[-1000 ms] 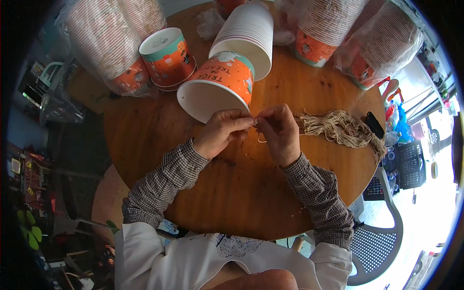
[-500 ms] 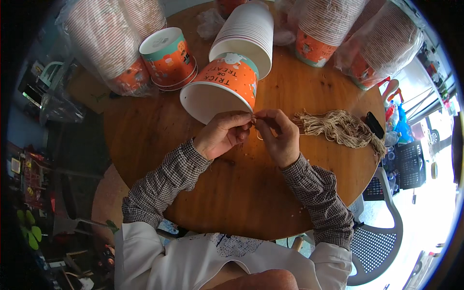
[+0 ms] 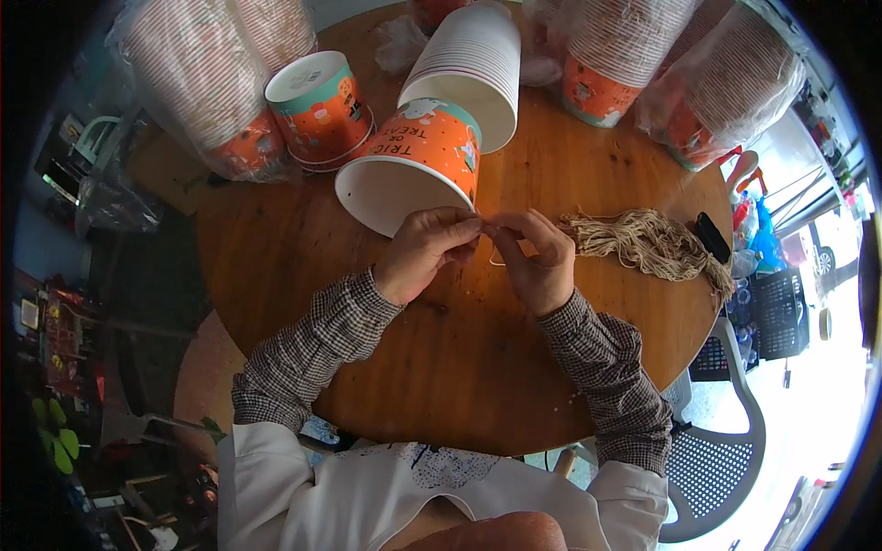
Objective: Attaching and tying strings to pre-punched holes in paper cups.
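Note:
An orange paper bucket (image 3: 432,147) with a green band lies on its side, its white open mouth facing me. At the right of its rim, my left hand (image 3: 427,255) is closed, with thumb and forefinger pinched together. My right hand (image 3: 537,262) pinches right beside it, and the fingertips of both hands meet. A thin loop of light cord hangs beneath the right fingertips. The small piece between the fingers is mostly hidden; it appears to be that cord at the rim. Off to the right lies a bundle of beige cords (image 3: 652,243).
Behind the bucket lies a nested stack of white buckets (image 3: 469,64). Upright orange buckets (image 3: 322,115) stand at left. Plastic-wrapped bucket stacks (image 3: 188,73) line both far sides of the round wooden table (image 3: 441,386). A dark object (image 3: 712,237) sits by the cords, a grey chair (image 3: 712,468) at right.
The bucket has shifted a little left and turned slightly. My right hand has tilted and its fingers have straightened somewhat, while the fingertips of both hands stay together near the rim.

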`<state>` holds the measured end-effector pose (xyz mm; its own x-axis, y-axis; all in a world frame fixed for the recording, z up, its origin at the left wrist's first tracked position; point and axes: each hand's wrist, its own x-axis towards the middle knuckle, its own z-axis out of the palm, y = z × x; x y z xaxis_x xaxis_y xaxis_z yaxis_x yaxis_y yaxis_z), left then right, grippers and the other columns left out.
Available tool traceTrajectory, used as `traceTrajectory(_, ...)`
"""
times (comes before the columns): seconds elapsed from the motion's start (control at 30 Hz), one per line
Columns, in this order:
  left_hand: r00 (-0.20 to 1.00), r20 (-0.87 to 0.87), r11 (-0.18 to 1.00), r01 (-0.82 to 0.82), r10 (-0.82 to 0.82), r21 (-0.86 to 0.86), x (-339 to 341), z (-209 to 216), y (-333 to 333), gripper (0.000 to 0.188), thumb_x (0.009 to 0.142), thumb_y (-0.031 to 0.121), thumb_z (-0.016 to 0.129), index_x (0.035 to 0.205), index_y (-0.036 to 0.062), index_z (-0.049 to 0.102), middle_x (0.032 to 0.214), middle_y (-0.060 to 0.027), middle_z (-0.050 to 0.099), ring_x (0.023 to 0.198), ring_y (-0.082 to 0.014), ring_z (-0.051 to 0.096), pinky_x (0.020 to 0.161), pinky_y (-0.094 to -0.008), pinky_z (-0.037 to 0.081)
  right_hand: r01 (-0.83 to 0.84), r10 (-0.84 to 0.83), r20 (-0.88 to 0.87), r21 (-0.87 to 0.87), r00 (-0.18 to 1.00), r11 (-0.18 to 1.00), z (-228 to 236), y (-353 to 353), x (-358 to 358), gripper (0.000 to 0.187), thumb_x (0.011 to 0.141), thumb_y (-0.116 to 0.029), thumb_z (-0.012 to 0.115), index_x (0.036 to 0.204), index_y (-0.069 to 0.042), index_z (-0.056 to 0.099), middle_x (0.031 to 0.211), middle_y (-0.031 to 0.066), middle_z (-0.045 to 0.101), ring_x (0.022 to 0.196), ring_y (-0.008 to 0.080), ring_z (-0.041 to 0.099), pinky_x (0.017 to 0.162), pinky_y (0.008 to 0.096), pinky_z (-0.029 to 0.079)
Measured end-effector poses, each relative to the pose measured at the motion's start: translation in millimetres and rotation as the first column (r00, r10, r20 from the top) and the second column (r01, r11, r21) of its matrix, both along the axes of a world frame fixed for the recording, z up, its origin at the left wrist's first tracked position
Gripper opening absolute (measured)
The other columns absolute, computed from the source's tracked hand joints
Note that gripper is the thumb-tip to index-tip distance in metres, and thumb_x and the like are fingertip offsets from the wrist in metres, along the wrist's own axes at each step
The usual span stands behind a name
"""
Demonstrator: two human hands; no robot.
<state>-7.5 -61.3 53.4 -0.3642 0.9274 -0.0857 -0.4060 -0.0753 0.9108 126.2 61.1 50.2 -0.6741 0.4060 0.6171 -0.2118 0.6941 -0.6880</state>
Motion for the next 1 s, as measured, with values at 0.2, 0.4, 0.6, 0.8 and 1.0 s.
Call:
traceTrajectory(0.2, 0.851, -0.485, 0.978, -0.143, 0.200, 0.154, 4.5, -1.6, 0.4, 0.015, 0.092, 0.013, 0.061, 0.098, -0.0001, 0.064, 0.086, 0.0025, 0.061, 0.078, -0.0035, 0.054, 0.068, -0.0190, 0.045, -0.064, 0.075, 0.000, -0.516, 0.997, 0.854, -4.3, -4.5, -2.2, 0.010, 0.094, -0.009, 0.055, 0.095, 0.000, 0.055, 0.083, 0.0055, 0.064, 0.073, 0.0086, 0.061, 0.064, 0.0231, 0.049)
traceTrajectory(0.4, 0.756, -0.595, 0.961, -0.196, 0.274, 0.194, 4.0, -4.1, 0.1, 0.014, 0.094, 0.013, 0.058, 0.093, -0.0016, 0.060, 0.081, 0.0033, 0.057, 0.073, -0.0027, 0.051, 0.063, -0.0186, 0.043, -0.071, 0.094, 0.006, -0.615, 0.996, 0.786, -3.6, 1.3, -2.9, 0.009, 0.095, -0.010, 0.054, 0.094, -0.001, 0.054, 0.083, 0.0043, 0.064, 0.072, 0.0086, 0.060, 0.063, 0.0217, 0.049)
traceTrajectory(0.6, 0.591, -0.670, 0.893, -0.279, 0.449, 0.352, 6.0, -12.1, 1.3, 0.012, 0.092, 0.012, 0.060, 0.087, 0.0010, 0.060, 0.072, 0.0001, 0.059, 0.059, -0.0041, 0.046, 0.054, -0.0207, 0.039, -0.064, 0.094, 0.012, -0.649, 0.995, 0.758, -1.4, 1.3, -4.3, 0.009, 0.094, -0.009, 0.056, 0.092, -0.001, 0.054, 0.082, 0.0034, 0.063, 0.074, 0.0083, 0.060, 0.064, 0.0218, 0.049)
traceTrajectory(0.8, 0.280, -0.815, 0.862, -0.164, 0.507, 0.480, 13.2, -4.2, -5.8, 0.007, 0.085, 0.005, 0.065, 0.086, 0.0021, 0.058, 0.072, -0.0059, 0.059, 0.056, -0.0160, 0.052, 0.053, -0.0260, 0.042, -0.045, 0.118, 0.064, -0.671, 0.991, 0.740, -4.7, 16.7, -2.2, 0.009, 0.092, -0.008, 0.057, 0.089, 0.000, 0.056, 0.074, 0.0034, 0.062, 0.059, 0.0070, 0.055, 0.051, 0.0202, 0.045)
traceTrajectory(1.0, 0.142, -0.820, 0.831, -0.059, 0.555, 0.553, 10.2, -11.6, 3.6, 0.012, 0.079, -0.001, 0.067, 0.084, 0.0031, 0.057, 0.071, -0.0091, 0.057, 0.060, -0.0252, 0.057, 0.055, -0.0333, 0.045, -0.012, 0.202, 0.121, -0.832, 0.972, 0.554, 21.8, 12.1, 1.6, 0.007, 0.096, -0.011, 0.051, 0.093, -0.004, 0.052, 0.069, 0.0038, 0.058, 0.044, 0.0065, 0.044, 0.038, 0.0203, 0.033)
